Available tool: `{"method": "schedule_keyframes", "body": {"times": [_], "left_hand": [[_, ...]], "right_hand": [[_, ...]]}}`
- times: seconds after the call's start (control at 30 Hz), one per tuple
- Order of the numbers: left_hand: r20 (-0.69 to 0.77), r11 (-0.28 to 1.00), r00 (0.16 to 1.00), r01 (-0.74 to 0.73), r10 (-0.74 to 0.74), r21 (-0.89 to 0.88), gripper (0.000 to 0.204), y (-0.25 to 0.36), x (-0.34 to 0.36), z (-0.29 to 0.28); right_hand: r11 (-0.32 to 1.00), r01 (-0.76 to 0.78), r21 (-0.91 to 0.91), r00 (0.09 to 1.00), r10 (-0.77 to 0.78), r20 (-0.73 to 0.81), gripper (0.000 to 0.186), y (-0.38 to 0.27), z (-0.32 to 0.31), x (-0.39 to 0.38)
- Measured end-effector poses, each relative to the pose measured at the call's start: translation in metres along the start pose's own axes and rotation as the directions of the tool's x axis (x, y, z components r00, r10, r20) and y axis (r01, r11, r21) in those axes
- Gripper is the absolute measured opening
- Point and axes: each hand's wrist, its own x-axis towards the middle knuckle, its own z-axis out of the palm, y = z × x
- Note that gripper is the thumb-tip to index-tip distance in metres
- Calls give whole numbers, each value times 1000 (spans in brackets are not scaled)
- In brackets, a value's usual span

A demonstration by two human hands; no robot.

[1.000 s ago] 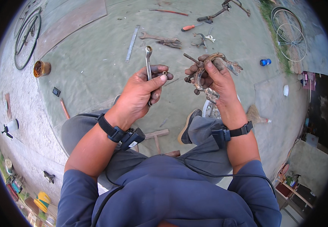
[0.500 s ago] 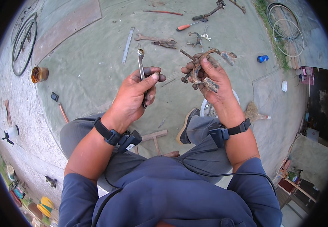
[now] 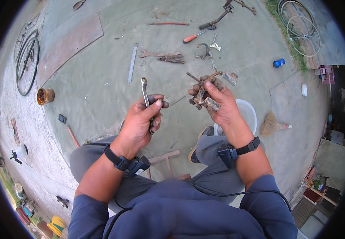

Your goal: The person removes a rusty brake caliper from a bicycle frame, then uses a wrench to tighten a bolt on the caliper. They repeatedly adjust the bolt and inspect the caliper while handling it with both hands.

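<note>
In my left hand point(image 3: 137, 122) is a shiny ring spanner point(image 3: 145, 91), its ring end pointing up and away from me. The thumb and forefinger meet at the tips; whether something small is pinched there I cannot tell. My right hand point(image 3: 223, 102) grips a rusty bicycle brake caliper point(image 3: 212, 104) with blocky pads and a bolt sticking out to the left. The fingers cover part of its arms. Spanner and caliper are apart, both held above the green ground sheet.
Beyond my hands lie a steel ruler point(image 3: 132, 63), a rusty open-end wrench point(image 3: 160, 53), pliers point(image 3: 171, 60), a screwdriver point(image 3: 194, 38) and another brake caliper point(image 3: 205, 51). A rusty tin point(image 3: 45, 96) stands left. A white basin point(image 3: 247, 113) and a hand broom point(image 3: 272, 124) are right.
The whole view has shifted, so the ground items sit lower in it. Both hands have come slightly closer to my body, and the caliper has turned a little in my right hand.
</note>
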Motion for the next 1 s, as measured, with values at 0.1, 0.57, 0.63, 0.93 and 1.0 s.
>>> {"method": "schedule_keyframes", "body": {"times": [0.1, 0.57, 0.63, 0.93, 1.0], "left_hand": [[-44, 999, 998, 40, -41, -6, 27, -5, 14, 2], [-183, 955, 938, 296, -293, -12, 22, -22, 81, 28], [-219, 947, 927, 320, -305, 31, 21, -11, 72, 43], [-259, 887, 943, 295, -211, 354, 18, 108, 3, 93], [-266, 869, 949, 273, -172, 413, 20, 151, -21, 95]], "right_hand": [[1000, 0, 3, 1000, 0, -20, 27, 1, -10, 10], [993, -62, -103, 984, 43, -173, 31, 2, -35, 22], [990, -95, -107, 964, 65, -258, 31, -11, -36, 11], [979, -154, -135, 859, 65, -508, 27, -136, -30, -87], [975, -168, -148, 813, 52, -580, 26, -163, -26, -115]]}}
